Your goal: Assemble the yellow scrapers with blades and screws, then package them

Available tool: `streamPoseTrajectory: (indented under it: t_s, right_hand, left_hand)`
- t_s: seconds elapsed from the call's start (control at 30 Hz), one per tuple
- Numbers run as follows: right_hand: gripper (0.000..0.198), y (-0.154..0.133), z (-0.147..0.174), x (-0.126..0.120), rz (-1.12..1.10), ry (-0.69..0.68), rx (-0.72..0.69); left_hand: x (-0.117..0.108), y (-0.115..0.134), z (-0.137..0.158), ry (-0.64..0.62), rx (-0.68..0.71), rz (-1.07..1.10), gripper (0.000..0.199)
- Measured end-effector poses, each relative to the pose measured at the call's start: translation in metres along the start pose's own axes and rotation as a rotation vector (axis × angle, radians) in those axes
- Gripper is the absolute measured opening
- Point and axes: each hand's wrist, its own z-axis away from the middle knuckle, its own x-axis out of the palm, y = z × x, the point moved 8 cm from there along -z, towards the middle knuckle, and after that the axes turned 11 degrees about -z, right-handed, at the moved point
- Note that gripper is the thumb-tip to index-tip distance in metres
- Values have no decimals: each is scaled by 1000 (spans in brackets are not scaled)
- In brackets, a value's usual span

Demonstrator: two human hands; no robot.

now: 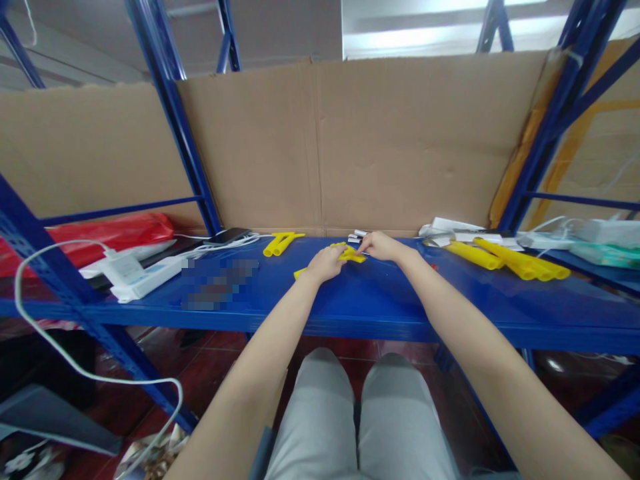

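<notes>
My left hand (pixel 326 263) lies over a yellow tube-like piece (pixel 354 256) on the blue shelf, its fingers closed on it. One end of the piece shows by my left wrist, the other just past my fingertips. Beside it, my right hand (pixel 381 247) is closed in a pinch at the right end of the yellow piece. A thin pale sliver shows at its fingertips, too small to name. Right behind the hands sits a small white and dark object (pixel 358 236), partly hidden.
Two yellow tubes (pixel 281 244) lie to the left, and several more yellow tubes (pixel 520 259) to the right near white papers (pixel 450 231). A white power strip (pixel 147 279), a cable and a black phone-like item (pixel 229 236) are at left. Cardboard (pixel 390 147) closes the back.
</notes>
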Motion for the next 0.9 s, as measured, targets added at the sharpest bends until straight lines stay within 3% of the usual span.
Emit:
streamPoseTrajectory:
  t_s: [0.3,0.53,0.8,0.9]
  right_hand:
    - [41,-20,0,4,166,-45,-62]
    - [43,-7,-2,5,12,-28,-66]
    - [47,8,3,-7,-89,142,32]
    - [45,12,4,-7,-61,149,105]
  left_hand:
    - [1,-1,0,-11,7,-27,40]
    - [3,-3,-1,14,9,-3,41]
    - [1,-1,-1,50,58,13,43]
    - [-1,2,0,55,97,6,43]
